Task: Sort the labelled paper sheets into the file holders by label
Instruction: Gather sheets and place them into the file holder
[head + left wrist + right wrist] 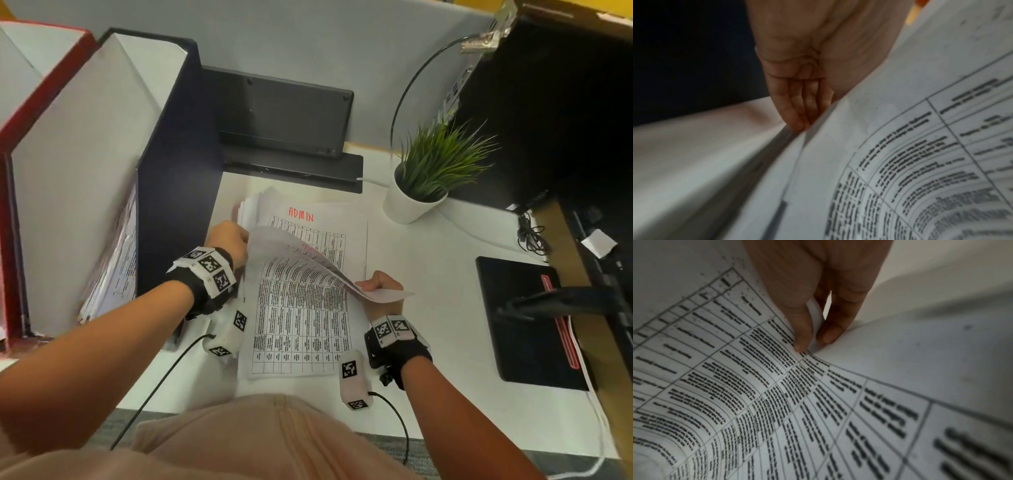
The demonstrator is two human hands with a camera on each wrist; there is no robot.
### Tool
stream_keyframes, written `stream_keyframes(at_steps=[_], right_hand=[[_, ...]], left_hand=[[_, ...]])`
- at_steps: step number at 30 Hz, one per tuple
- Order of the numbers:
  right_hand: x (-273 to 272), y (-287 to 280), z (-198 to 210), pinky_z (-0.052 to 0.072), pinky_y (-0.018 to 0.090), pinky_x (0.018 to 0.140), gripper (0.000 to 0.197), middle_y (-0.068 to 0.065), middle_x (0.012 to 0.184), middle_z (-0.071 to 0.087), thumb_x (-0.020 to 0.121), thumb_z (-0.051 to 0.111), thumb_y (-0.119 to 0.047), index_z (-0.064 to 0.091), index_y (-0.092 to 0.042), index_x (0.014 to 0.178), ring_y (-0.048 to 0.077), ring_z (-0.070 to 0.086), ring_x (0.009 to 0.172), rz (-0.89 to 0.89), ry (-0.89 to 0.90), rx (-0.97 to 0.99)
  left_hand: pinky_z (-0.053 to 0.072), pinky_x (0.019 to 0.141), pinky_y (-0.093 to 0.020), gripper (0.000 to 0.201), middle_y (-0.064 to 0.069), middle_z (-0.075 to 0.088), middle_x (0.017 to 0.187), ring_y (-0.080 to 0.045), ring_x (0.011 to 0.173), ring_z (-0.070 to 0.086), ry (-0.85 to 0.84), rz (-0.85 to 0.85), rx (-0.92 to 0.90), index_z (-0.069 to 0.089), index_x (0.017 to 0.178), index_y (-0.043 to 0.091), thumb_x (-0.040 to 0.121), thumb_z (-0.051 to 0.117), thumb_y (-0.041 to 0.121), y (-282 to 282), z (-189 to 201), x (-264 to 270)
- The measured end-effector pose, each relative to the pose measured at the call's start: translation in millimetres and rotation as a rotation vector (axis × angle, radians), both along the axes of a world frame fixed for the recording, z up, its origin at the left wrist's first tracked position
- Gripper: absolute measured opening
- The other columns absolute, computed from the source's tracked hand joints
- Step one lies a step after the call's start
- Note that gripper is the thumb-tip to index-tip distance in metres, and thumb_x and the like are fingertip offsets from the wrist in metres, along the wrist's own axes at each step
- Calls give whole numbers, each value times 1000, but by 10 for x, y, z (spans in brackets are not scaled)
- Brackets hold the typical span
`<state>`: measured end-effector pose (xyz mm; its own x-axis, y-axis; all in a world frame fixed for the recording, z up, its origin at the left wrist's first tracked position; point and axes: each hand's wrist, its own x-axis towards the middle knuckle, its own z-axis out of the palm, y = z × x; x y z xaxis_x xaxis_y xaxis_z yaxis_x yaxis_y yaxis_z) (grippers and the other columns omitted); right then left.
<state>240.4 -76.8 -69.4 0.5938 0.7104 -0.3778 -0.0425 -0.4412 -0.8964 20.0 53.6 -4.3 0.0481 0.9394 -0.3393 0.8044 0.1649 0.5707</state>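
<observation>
We pinch the top sheet (308, 260) with our right hand (378, 284) while our left hand (229, 241) grips its far edge, peeling it off the paper stack (301, 329) on the desk (428, 274). Lifted, it bares the "ADMIN" sheet (325, 219) beneath; the file holders (102, 171) stand just left.

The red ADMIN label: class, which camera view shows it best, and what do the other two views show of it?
The head view. The ADMIN label reads clearly in red at the top of a sheet in the stack on the desk. Both wrist views show only blurred printed tables and fingers on paper; the label is outside them.
</observation>
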Motion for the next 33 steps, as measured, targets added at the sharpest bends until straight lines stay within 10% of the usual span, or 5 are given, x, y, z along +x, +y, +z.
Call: stream_keyframes(at_steps=[6,15,22,28,33], right_hand=[[-63,-12,48,40,30,61,47,9,61,55,66,68,19,39,-13,47,19,50,62,-34,-88,113],[-99,-32,90,40,15,50,48,2,63,52,57,85,1,40,-16,63,4,48,55,-25,-239,54],[-92,-4,145,50,11,61,43,6,94,66,64,80,3,61,-9,101,7,60,72,-38,-49,63],[-91,110,239,47,40,88,54,19,106,62,75,73,-43,60,1,104,30,56,102,-71,-413,-109],[-196,171,436,47,16,79,33,3,110,65,86,66,-20,58,-12,117,15,59,100,-71,-156,155]], left_hand=[[46,74,-18,20,-6,69,95,-15,86,61,-354,-61,390,72,99,5,79,70,6,-193,-28,-74],[53,73,-33,30,-7,71,84,-27,88,66,-856,104,-97,50,62,8,85,48,-11,-183,-138,-111],[37,57,-29,24,-7,54,68,-22,63,48,-808,117,-242,52,70,4,87,36,-4,-161,-51,-110],[41,90,-35,50,-7,59,110,-22,100,55,-842,164,-439,53,121,18,94,31,54,-159,59,-25],[45,84,-17,38,2,58,118,-8,101,56,-504,-201,-29,49,125,12,89,59,14,-278,139,73]])
